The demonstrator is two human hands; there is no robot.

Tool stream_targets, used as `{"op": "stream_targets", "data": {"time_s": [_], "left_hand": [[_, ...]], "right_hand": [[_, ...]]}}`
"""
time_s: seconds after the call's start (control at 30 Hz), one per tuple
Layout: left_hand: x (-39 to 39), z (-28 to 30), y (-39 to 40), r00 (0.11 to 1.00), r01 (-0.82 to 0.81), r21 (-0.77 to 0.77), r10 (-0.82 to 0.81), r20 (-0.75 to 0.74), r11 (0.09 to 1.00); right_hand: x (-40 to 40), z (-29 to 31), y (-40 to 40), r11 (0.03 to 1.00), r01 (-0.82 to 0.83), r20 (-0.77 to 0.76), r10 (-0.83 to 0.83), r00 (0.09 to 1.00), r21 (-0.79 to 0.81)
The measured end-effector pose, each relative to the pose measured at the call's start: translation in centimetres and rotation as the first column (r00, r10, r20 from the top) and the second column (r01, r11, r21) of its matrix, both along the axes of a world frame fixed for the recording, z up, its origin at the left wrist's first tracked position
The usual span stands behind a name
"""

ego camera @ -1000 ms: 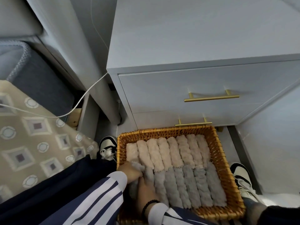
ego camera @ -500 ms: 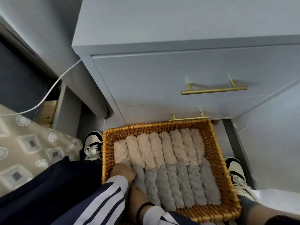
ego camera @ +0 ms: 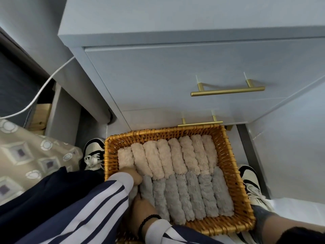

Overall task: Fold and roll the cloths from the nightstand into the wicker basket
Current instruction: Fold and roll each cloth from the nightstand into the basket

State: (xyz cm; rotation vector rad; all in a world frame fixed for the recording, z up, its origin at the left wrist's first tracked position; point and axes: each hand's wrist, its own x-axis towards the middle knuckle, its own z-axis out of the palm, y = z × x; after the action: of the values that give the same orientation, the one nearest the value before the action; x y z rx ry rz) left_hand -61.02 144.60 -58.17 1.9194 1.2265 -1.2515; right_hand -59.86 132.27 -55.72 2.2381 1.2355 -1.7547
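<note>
Rolled cloths (ego camera: 168, 175) fill wicker basket (ego camera: 228, 155), beige row behind grey; both hands' (ego camera: 133, 175) grip there unclear.

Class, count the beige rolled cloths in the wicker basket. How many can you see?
7, side by side in the far row of the wicker basket, leftmost to rightmost. A hand overlaps the leftmost; more could be hidden underneath.

Soft, even daylight, mild wide-angle bend.
Nightstand (ego camera: 175, 64) edges curve beyond the fingers; sleeve (ego camera: 73, 208) nearest slightly blurred.
</note>
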Motion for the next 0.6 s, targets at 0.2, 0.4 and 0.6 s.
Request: {"op": "stream_targets", "data": {"time_s": [0.2,0.4,0.6], "left_hand": [[-0.1,1.3,-0.1,0.997,-0.06,-0.006,0.06,0.04,0.998],[-2.2,-0.1,-1.6,0.979,-0.191,-0.029,0.193,0.059,0.981],[-1.8,-0.5,-1.9,0.953,-0.297,0.13,0.284,0.106,0.946]], "right_hand": [[-0.3,0.4,0.0,0.998,-0.061,0.071,0.059,0.996,0.027],[0.3,0.9,-1.2,0.991,-0.107,0.068,0.102,0.993,0.078],[1.2,0.6,-1.0,0.998,0.023,-0.01,-0.022,1.0,0.06]]}}
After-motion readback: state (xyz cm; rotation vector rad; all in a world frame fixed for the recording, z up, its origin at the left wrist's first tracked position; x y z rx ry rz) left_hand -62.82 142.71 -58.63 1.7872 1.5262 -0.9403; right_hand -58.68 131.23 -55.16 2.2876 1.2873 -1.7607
